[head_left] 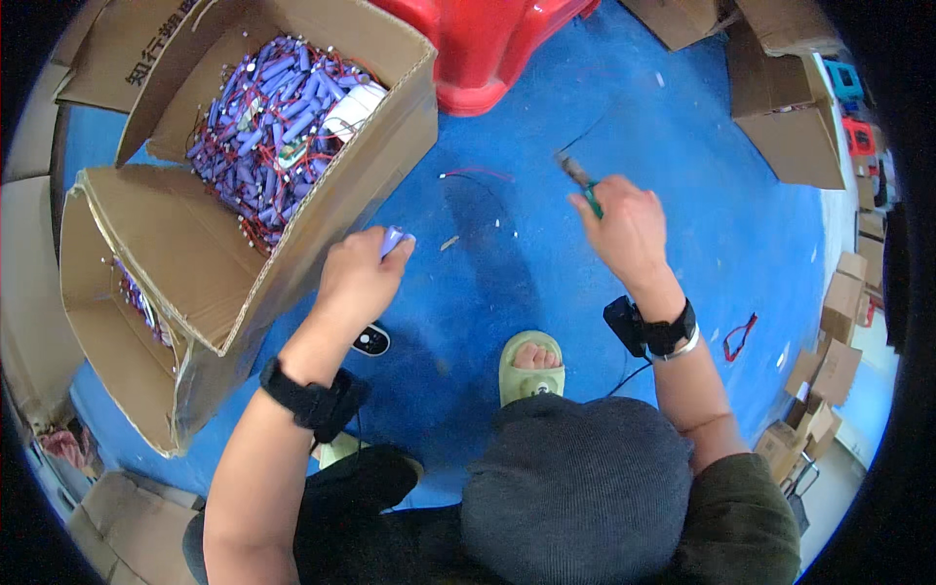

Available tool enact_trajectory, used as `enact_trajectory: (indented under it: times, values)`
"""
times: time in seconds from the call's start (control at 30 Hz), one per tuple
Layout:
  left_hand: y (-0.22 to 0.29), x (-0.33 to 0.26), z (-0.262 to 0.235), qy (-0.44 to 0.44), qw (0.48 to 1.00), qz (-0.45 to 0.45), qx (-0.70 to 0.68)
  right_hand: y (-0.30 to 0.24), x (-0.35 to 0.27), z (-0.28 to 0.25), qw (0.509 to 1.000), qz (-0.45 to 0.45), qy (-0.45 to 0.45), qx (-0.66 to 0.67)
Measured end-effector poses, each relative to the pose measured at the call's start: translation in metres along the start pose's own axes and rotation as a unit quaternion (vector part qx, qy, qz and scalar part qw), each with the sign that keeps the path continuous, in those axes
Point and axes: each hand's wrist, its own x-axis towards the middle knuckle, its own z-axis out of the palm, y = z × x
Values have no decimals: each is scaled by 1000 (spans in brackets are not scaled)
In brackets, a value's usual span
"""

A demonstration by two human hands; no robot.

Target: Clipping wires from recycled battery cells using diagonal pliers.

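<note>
Beside the large cardboard box (402,144), your left hand (359,275) is holding a purple cylindrical cell (392,240), while your right hand (629,229) is gripping green-handled pliers (575,174) with a dark wire (588,130) apparently at their tips. You are risking dropping that wire if your grip loosens, or shorting a cell if metal bridges its terminals. The large cardboard box is holding heaped purple cells (278,127) tangled with red wires (258,234); a second box (122,366) is showing more.

There are two hands (361,278) (629,234), one green-handled tool (594,198), one held cylinder (392,240) and two sandals (538,386) (337,449).
</note>
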Motion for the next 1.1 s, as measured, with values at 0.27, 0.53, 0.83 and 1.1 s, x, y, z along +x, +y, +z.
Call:
enact_trajectory:
  times: [0.27,0.53,0.83,1.1]
  values:
    - [17,-25,-9,-3,891,35,-453,-26,-10,-21,958,-19,-232,168]
    - [32,-26,-11,56,909,69,-408,-60,-11,-41,953,-182,-11,243]
    - [44,-33,-15,146,930,93,-325,-65,-15,-39,953,-185,-27,239]
    - [47,-38,-17,267,947,156,-89,-72,-24,-35,957,-181,-11,225]
